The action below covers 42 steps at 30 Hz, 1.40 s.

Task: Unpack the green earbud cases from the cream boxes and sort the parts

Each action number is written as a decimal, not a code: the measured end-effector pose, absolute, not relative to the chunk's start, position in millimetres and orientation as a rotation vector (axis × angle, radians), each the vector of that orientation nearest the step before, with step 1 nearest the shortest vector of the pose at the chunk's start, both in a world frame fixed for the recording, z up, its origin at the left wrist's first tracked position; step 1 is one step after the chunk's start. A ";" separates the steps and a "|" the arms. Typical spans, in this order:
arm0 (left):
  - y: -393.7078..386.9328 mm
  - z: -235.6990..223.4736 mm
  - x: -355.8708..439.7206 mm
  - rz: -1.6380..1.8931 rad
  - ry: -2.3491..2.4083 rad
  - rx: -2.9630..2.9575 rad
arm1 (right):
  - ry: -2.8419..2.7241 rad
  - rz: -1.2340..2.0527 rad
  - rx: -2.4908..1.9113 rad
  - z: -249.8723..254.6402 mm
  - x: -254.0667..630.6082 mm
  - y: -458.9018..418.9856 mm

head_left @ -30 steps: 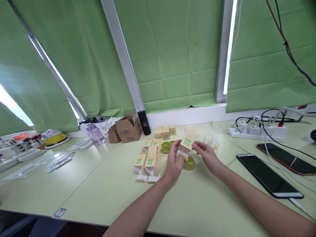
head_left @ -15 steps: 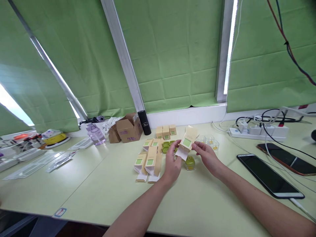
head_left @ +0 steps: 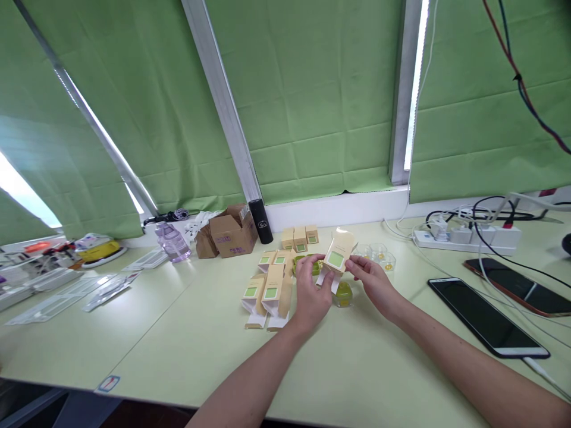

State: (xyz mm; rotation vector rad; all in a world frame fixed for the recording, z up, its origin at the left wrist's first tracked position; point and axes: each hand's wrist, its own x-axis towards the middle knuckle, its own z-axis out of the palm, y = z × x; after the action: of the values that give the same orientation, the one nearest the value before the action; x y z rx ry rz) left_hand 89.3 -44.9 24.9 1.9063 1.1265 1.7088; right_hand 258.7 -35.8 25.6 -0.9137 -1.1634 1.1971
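Observation:
A small beige carton (head_left: 339, 246) with a green square on its front is held tilted above the table between both hands. My left hand (head_left: 312, 291) grips its lower left side, thumb near the white end flap. The fingers of my right hand (head_left: 368, 274) pinch its right edge. Just below the carton stands a small green-and-clear container (head_left: 343, 294), partly hidden by the flap. Behind my left hand a green tray (head_left: 301, 261) with compartments is partly covered. Several beige cartons with open flaps, among them a front carton (head_left: 274, 291), lie left of my left hand.
Small beige boxes (head_left: 300, 239) stand at the back. Clear containers with yellow bits (head_left: 379, 255) sit behind my right hand. A phone (head_left: 488, 318), another phone (head_left: 526, 286) and a power strip (head_left: 468, 239) lie right. A cardboard box (head_left: 234, 235), black bottle (head_left: 261, 222) and purple bottle (head_left: 173, 242) stand back left.
The held carton has shifted slightly left and stands a little more upright. My left thumb has moved up onto its lower end, and the white flap shows less.

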 end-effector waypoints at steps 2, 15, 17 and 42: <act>-45.1 24.5 89.1 1.709 1.103 1.908 | -1.163 1.181 -0.921 22.7 259.7 -33.5; -40.9 18.6 87.3 1.695 1.091 1.827 | -1.131 1.178 -0.956 21.3 258.6 -31.3; -42.3 19.0 88.2 1.713 1.071 1.807 | -1.136 1.172 -0.954 21.3 258.6 -31.3; -45.3 26.8 94.4 1.593 0.857 1.661 | -1.131 1.258 -0.878 23.8 257.5 -33.4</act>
State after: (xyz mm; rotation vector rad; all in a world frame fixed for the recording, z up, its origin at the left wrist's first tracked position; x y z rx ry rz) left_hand 94.4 -45.3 26.8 1.6608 0.8575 1.5929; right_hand 257.5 -33.4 23.8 -0.8781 -1.1314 1.2578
